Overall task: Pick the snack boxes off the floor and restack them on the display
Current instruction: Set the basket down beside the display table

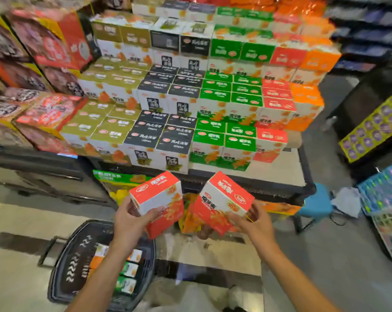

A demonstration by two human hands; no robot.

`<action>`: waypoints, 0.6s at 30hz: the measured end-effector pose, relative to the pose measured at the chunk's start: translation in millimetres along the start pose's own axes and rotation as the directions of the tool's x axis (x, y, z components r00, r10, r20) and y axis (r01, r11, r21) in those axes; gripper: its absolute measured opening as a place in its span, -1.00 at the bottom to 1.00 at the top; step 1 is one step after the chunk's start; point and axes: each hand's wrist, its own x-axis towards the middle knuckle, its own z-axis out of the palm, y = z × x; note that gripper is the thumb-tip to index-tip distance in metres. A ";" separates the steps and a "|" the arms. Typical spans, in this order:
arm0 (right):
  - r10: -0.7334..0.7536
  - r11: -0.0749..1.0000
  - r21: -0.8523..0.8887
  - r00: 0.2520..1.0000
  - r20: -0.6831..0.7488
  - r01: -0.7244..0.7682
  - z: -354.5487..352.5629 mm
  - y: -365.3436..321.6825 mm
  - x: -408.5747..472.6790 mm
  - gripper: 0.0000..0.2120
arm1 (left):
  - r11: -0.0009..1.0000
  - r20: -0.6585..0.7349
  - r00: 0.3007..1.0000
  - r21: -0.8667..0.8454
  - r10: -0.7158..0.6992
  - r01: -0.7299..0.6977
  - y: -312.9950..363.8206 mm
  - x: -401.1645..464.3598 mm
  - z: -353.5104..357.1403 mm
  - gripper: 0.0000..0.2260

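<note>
I hold two red-and-white snack boxes in front of the stepped display. My left hand grips one red box from below, tilted. My right hand grips the other red box, tilted toward the first. The display carries columns of olive, black, green, red and orange boxes. The red column's front stack is lower than the green one beside it, with a bare patch of platform to its right. A dark basket on the floor under my left arm holds several more boxes.
A blue stool stands right of the display's corner. Crates and racks of goods line the right side. Larger red cartons are stacked at the left. Orange and green packages lie under the display's front edge.
</note>
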 end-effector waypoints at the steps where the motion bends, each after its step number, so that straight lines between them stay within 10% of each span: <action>1: -0.001 1.000 0.014 1.000 -0.018 0.001 -22.4 0.7 5.5 -0.51 | 1.000 0.025 1.000 0.016 -0.003 0.003 5.7 -1.6 21.2 -0.39; 11: -0.017 0.999 0.030 0.984 -0.176 0.023 -218.4 -1.0 62.9 -0.40 | 0.997 0.173 0.984 0.059 0.046 -0.057 51.7 -19.3 206.2 -0.50; 18: -0.018 1.000 0.002 0.988 -0.155 0.019 -228.1 -24.0 118.0 -0.10 | 0.995 0.197 0.978 0.063 0.067 -0.080 68.8 7.5 237.1 -0.45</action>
